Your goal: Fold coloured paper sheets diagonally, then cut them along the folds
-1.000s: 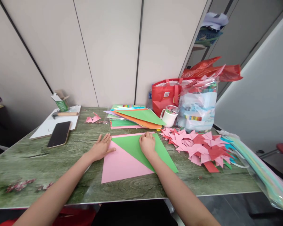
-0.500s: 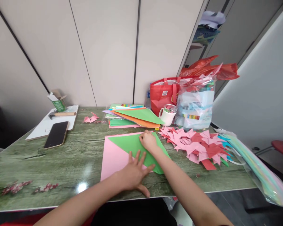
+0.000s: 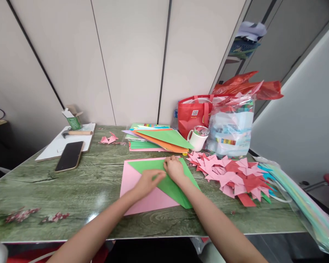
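Head cam is the only view, looking down over both forearms at a green wood-grain surface (image 3: 71, 190). A pink sheet (image 3: 139, 199) lies flat in the middle, close to the near edge. On top of it sits a green sheet (image 3: 178, 190) folded into a triangle, its long edge running diagonally across the pink and its lower point just past the pink's right side.

Both hands are on that green sheet. The left hand (image 3: 148, 182) lies palm down on the diagonal edge, fingers stretched out and kept close together, so the grip is flat and pressing, not pinching anything. The right hand (image 3: 175, 170) is at the green sheet's upper edge with its fingers bent down onto the paper. Honestly can't tell if that grip is nipping the edge or just pushing on it. The two hands nearly touch at the fingertips.

Around them:
- Just right of the sheets is a pile of folded pink and red paper shapes (image 3: 230, 175), and a plastic sleeve of pastel strips (image 3: 304, 197) hangs off the right edge.
- Behind the sheets is a stack of coloured paper (image 3: 159, 140), with a white mug (image 3: 197, 138) beside it.
- Behind the mug stand a red bag (image 3: 193, 113) and a clear plastic bag (image 3: 230, 128) stuffed with stuff.
- Off to the left, a phone (image 3: 70, 156) lies face down, half on a white board (image 3: 55, 148) that also carries a hammer (image 3: 75, 133) and a small green box (image 3: 74, 120).
- A few small pink folded pieces (image 3: 108, 139) sit between the board and the paper stack.
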Motion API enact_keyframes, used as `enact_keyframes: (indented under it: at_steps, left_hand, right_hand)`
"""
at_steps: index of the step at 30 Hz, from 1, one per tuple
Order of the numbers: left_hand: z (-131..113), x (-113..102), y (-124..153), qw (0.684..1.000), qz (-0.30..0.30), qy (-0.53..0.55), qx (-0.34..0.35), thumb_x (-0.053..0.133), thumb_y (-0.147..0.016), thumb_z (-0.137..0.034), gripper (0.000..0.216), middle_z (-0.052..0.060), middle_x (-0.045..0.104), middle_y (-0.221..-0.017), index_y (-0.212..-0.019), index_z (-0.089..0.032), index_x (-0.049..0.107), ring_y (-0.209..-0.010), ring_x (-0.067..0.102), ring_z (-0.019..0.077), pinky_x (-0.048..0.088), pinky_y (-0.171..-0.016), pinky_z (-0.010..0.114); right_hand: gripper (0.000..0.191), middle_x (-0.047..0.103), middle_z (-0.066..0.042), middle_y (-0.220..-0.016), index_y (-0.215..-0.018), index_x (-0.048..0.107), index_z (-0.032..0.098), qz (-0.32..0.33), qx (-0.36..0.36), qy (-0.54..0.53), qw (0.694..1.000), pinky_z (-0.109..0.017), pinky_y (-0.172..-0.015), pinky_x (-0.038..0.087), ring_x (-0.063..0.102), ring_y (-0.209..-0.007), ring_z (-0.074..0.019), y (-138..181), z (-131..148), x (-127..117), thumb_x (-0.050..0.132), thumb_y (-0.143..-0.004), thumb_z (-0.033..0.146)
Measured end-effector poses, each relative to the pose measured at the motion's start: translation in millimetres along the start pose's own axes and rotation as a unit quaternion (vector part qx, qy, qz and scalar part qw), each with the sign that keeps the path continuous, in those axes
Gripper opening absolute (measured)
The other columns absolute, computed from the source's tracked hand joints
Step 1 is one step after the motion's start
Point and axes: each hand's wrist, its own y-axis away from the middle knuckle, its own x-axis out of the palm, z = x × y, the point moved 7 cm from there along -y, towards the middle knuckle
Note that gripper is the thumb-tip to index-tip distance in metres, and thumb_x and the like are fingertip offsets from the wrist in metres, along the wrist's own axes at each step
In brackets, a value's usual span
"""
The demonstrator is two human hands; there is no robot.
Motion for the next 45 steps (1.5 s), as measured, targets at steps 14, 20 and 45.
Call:
enact_keyframes:
  at_steps: [14, 20, 45]
  left_hand:
    - [16.2, -181.3, -100.8, 0.939, -0.307, 0.151, -0.030, 0.046, -0.092, -0.041, 0.033, 0.005, 0.069, -0.081, -0.092, -0.011, 0.061, -0.066, 0.066, 0.0128, 0.054, -0.067, 0.031]
    - [7.4, -166.8, -95.4, 0.960, -0.274, 0.033, 0.047, 0.057, -0.079, -0.044, 0.032, 0.005, 0.070, -0.067, -0.074, -0.013, 0.068, -0.058, 0.065, 0.0161, 0.052, -0.061, 0.027]
    - [84.9, -89.1, 20.8, 0.947, -0.040, -0.276, 0.157, 0.051, -0.087, -0.023, 0.023, 0.010, 0.067, -0.113, -0.104, -0.018, 0.066, -0.110, 0.059, 0.0236, 0.044, -0.098, 0.044]
  right_hand:
    - [0.026, 0.064, -0.020, -0.101, -0.102, 0.063, 0.009, 0.124, -0.193, 0.039, 0.973, -0.035, -0.072, 0.049, 0.061, -0.093, -0.0285, 81.7, 88.5, -16.8, 0.052, -0.079, 0.003]
    - [0.031, 0.063, -0.020, -0.100, -0.100, 0.062, 0.008, 0.112, -0.258, 0.067, 0.957, -0.033, -0.067, 0.050, 0.062, -0.090, -0.0281, 90.9, 91.1, -12.4, 0.056, -0.072, -0.002]
    - [0.029, 0.059, -0.016, -0.121, -0.106, 0.063, 0.012, -0.104, -0.203, 0.128, 0.965, -0.029, -0.066, 0.047, 0.056, -0.099, -0.0251, -71.4, 39.7, -94.3, 0.043, -0.086, 0.003]
